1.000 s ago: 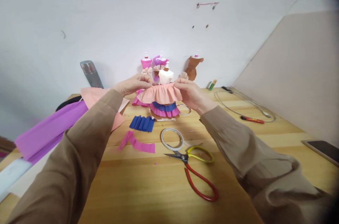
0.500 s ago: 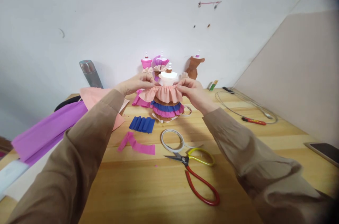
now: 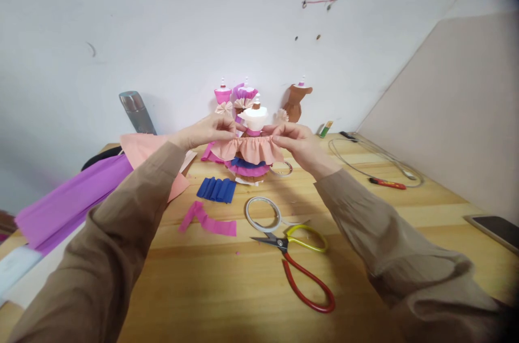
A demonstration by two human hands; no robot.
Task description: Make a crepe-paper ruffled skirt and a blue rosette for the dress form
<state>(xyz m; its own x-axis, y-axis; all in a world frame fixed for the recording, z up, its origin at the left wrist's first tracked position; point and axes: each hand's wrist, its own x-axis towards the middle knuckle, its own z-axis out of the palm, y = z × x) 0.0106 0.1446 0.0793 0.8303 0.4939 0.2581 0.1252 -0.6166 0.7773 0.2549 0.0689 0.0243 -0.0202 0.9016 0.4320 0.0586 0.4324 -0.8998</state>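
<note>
A gathered strip of peach crepe paper (image 3: 253,149) is stretched between my two hands. My left hand (image 3: 213,129) pinches its left end, and my right hand (image 3: 295,140) pinches the right end. Right behind the strip stands a small dress form (image 3: 254,115) with a white bodice, a pink waistband and a skirt of tiered ruffles. Blue, pink and brown ruffles (image 3: 249,170) show below the peach strip. Whether the strip touches the skirt I cannot tell.
Scissors (image 3: 284,246) with red and yellow handles lie in front, beside a tape roll (image 3: 263,214). Blue pleated paper (image 3: 216,190) and a pink strip (image 3: 208,220) are left of them. More dress forms (image 3: 299,102), a flask (image 3: 137,112), a cable (image 3: 352,162) and a phone (image 3: 494,229) surround this.
The peach strip, held in both hands, is slightly lower against the dress form, baring its pink waistband. The form has shifted or tilted a little left. The camera view has moved slightly.
</note>
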